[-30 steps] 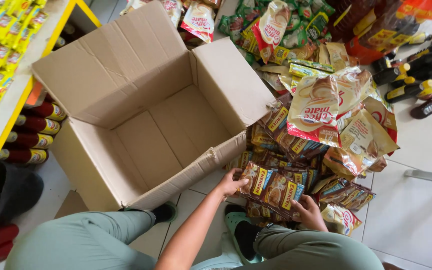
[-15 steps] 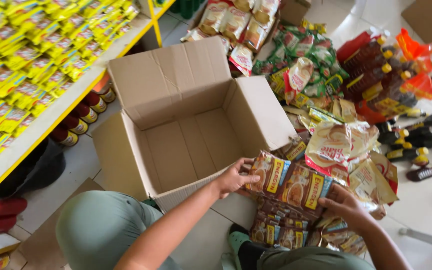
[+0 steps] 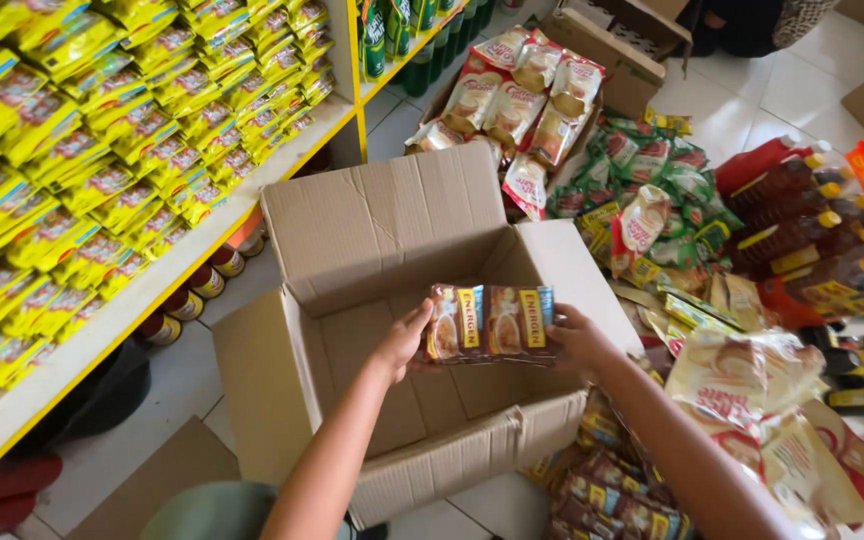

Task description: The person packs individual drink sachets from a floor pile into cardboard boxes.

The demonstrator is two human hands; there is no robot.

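left hand (image 3: 404,340) + right hand (image 3: 574,338) clamp brown sachet bundle (image 3: 490,322) at its ends | long axis runs hand-to-hand, level | open cardboard box (image 3: 372,230) floor directly below grip | both hands equally close

1. Yellow packets (image 3: 102,130) are filling the shelf (image 3: 152,300) on the left.
2. Small dark jars (image 3: 192,290) are standing in a row under that shelf.
3. Green bottles (image 3: 422,30) are standing on the next shelf along.
4. Green packets (image 3: 652,190) and cream pouches (image 3: 522,90) are lying heaped on the tiled floor (image 3: 742,90).
5. Dark bottles with yellow caps (image 3: 802,220) are lying at the right.
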